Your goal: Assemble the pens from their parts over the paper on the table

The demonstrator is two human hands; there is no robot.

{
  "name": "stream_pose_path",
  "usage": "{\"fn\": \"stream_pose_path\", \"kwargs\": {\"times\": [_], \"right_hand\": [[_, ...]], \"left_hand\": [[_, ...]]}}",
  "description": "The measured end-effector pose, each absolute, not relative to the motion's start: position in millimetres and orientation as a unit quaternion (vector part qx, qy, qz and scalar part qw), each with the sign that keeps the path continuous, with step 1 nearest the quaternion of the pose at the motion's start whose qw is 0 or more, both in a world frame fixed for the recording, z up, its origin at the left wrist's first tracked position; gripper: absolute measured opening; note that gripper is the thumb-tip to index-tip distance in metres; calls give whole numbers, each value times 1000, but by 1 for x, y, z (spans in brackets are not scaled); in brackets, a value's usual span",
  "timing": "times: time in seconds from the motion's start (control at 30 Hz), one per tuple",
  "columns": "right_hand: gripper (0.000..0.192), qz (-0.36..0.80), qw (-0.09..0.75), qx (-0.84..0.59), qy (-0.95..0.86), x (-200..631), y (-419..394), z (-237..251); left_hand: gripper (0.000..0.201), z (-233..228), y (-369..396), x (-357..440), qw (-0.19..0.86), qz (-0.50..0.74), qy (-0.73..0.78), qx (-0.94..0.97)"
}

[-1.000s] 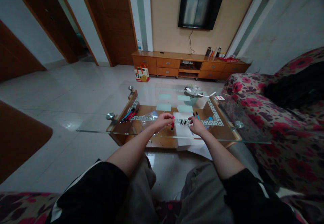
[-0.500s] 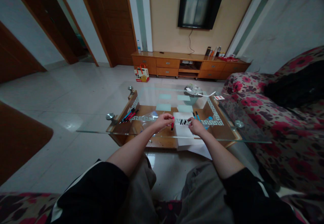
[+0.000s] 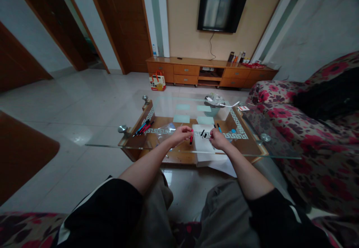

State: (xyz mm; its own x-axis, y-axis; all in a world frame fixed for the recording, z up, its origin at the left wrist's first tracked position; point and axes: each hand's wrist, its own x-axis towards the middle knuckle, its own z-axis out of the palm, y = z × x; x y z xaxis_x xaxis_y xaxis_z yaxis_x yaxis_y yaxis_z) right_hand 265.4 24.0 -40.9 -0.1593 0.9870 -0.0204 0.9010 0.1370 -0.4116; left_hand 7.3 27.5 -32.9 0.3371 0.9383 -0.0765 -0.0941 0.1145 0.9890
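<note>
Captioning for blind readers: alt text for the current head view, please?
A person's left hand is at a red-and-black pen over a glass table, the right hand nearby. More pens lie toward the table's left; a television hangs beyond.

Between left hand (image 3: pixel 181 135) and right hand (image 3: pixel 217 138), only narrow room, occupied partly by red pen (image 3: pixel 191 138) and two short black pieces (image 3: pixel 202 132). Just behind right hand, hindered by blue pens (image 3: pixel 219 128). Over far middle of glass tabletop (image 3: pixel 165 105), possible to pass more freely. Near left end, blocked low by bundle of pens (image 3: pixel 143 128). Toward far right, necessary to avoid basket (image 3: pixel 214 111), hard to tell if above or under this surface.
</note>
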Motion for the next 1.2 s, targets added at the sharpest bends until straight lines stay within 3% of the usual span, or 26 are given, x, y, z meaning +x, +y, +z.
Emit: {"fn": "stream_pose_path", "kwargs": {"times": [0.27, 0.6, 0.77, 1.2], "right_hand": [[22, 182, 202, -594, -757, 255, 19, -27], [18, 287, 450, -523, -664, 244, 24, -24], [29, 332, 558, -501, -573, 240, 24, -19], [38, 344, 600, -487, -534, 237, 20, -10]], "left_hand": [[31, -42, 33, 8, 626, 408, 419, 516], [30, -38, 29, 8, 620, 406, 425, 520], [25, -36, 26, 9, 595, 412, 422, 545], [30, -30, 24, 7, 559, 404, 443, 573]]}}
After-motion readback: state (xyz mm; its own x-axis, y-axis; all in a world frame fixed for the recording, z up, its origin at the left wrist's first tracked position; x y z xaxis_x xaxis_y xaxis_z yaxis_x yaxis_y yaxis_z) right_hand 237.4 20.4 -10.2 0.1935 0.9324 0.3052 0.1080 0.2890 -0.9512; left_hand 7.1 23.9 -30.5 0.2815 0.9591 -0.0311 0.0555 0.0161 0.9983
